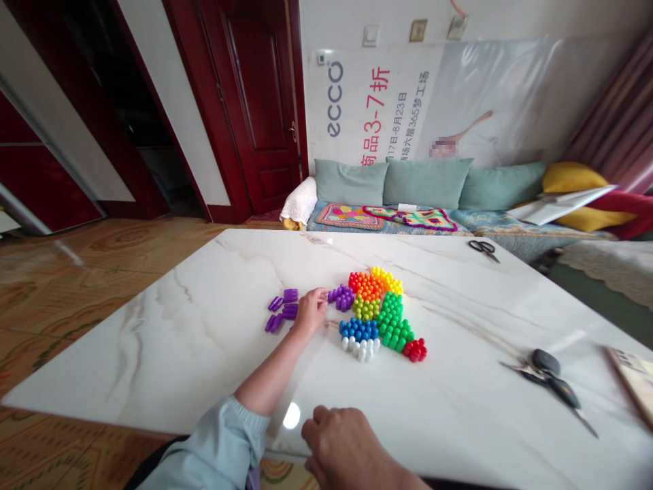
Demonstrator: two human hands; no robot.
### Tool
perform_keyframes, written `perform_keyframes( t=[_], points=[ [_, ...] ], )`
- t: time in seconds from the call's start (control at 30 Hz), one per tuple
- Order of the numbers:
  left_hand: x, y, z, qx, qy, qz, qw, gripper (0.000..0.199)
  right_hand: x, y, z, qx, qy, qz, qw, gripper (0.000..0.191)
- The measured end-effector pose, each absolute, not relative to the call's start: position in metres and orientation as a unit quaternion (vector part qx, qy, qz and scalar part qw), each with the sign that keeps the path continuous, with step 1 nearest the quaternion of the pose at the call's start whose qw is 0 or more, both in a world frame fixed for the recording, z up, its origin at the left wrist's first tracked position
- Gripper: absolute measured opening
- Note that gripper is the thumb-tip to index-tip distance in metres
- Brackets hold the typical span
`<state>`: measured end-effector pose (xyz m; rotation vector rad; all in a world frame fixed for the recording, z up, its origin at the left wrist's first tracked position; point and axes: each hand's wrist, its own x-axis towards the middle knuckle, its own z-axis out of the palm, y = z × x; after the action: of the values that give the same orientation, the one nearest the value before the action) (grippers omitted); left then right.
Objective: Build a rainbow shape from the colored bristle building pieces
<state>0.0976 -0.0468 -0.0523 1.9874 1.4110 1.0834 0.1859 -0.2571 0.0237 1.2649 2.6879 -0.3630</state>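
Note:
My left hand (312,307) reaches across the table, fingers drawn together at the left edge of a purple cluster (343,297) of round-topped pegs. Whatever sits in its fingertips is too small to make out. Just left of that hand, loose purple pegs (290,310) lie on their sides. The purple cluster adjoins a group of upright pegs in colour blocks: orange (365,287), yellow (388,280), olive (366,308), green (392,323), blue (360,330), white (363,350) and red (415,350). My right hand (347,446) is at the near table edge, fingers curled, with nothing seen in them.
On the right of the white marbled table (204,340) lie black-handled scissors (545,374), with a flat, book-like object (632,381) at the edge. Smaller scissors (482,249) lie near the far edge. Behind stands a sofa with green cushions (428,182).

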Motion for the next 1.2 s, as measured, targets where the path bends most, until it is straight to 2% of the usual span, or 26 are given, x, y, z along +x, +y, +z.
perform_keyframes(
  t=[0.23, 0.33, 0.5, 0.67, 0.83, 1.0, 1.2],
  points=[
    [0.095, -0.051, -0.055, 0.734, 0.503, 0.390, 0.237, 0.059, 0.188, -0.258, 0.026, 0.424, 0.894, -0.130, 0.069, 0.021],
    [0.096, -0.056, -0.053, 0.737, 0.496, 0.374, 0.267, 0.063, 0.188, -0.259, 0.023, 0.421, 0.895, -0.128, 0.070, 0.020],
    [0.081, -0.065, -0.035, 0.714, 0.495, 0.403, 0.288, 0.060, 0.191, -0.261, 0.021, 0.432, 0.892, -0.121, 0.045, 0.020],
    [0.021, -0.073, -0.001, 0.690, 0.559, 0.401, 0.223, 0.035, 0.194, -0.265, 0.028, 0.428, 0.893, -0.134, 0.035, 0.019],
    [-0.027, -0.086, 0.008, 0.682, 0.669, 0.250, 0.155, 0.031, 0.192, -0.266, 0.028, 0.419, 0.896, -0.142, 0.042, 0.020],
    [-0.018, -0.100, 0.000, 0.717, 0.687, 0.061, 0.105, 0.058, 0.188, -0.266, 0.027, 0.421, 0.894, -0.145, 0.049, 0.021],
    [0.002, -0.102, -0.005, 0.709, 0.703, 0.033, 0.049, 0.036, 0.188, -0.266, 0.030, 0.430, 0.888, -0.147, 0.064, 0.018]
  ],
)
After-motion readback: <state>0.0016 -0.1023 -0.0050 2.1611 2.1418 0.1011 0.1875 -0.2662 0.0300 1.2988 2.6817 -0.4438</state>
